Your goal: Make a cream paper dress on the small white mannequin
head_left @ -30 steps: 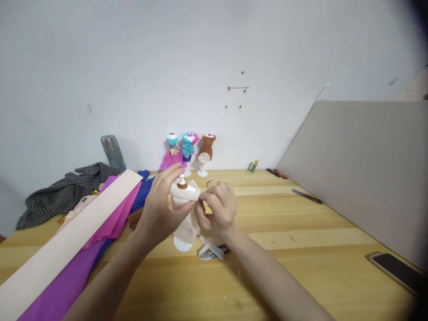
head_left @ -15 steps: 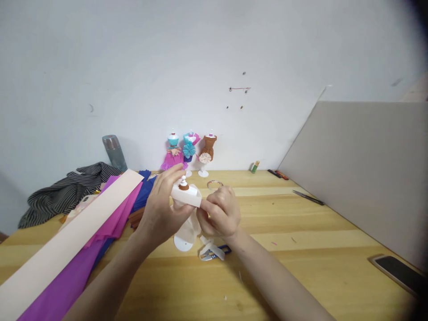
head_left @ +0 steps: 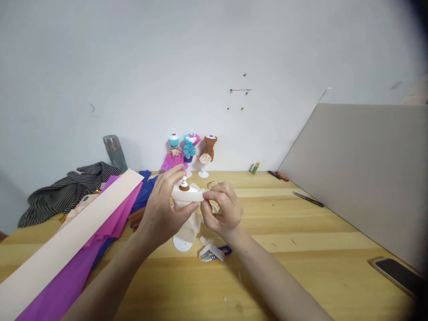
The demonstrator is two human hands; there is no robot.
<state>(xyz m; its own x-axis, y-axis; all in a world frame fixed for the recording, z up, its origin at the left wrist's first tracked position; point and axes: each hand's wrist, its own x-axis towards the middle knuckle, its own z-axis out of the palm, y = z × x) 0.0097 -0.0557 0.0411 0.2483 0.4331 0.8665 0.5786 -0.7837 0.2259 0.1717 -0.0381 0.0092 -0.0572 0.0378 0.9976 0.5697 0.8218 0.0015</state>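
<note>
A small white mannequin (head_left: 183, 243) with a brown neck band and a knobbed top stands upright on its round base. Around its upper body runs a pale paper strip (head_left: 192, 195). My left hand (head_left: 163, 200) wraps the mannequin's left side, thumb in front and fingers behind. On the other side, my right hand (head_left: 223, 207) pinches the strip's right end between thumb and forefinger. Pale paper hangs lower on the mannequin, partly behind my hands. Just right of the base lie blue-handled scissors (head_left: 227, 250) with a curled white scrap (head_left: 210, 248) over them.
Three dressed mannequins (head_left: 190, 150) stand by the wall. Coloured paper sheets (head_left: 115, 223), a long pale strip (head_left: 76, 232), striped cloth (head_left: 70, 189) and a flask (head_left: 114, 151) are at left. To the right are tweezers (head_left: 308, 199), pens (head_left: 278, 175), a green-labelled bottle (head_left: 255, 168) and a phone (head_left: 397, 274).
My right hand has shifted slightly up and right, and its fingers have opened from a fist-like curl into a pinch. The strip's end now stretches farther right. My left hand stays in place.
</note>
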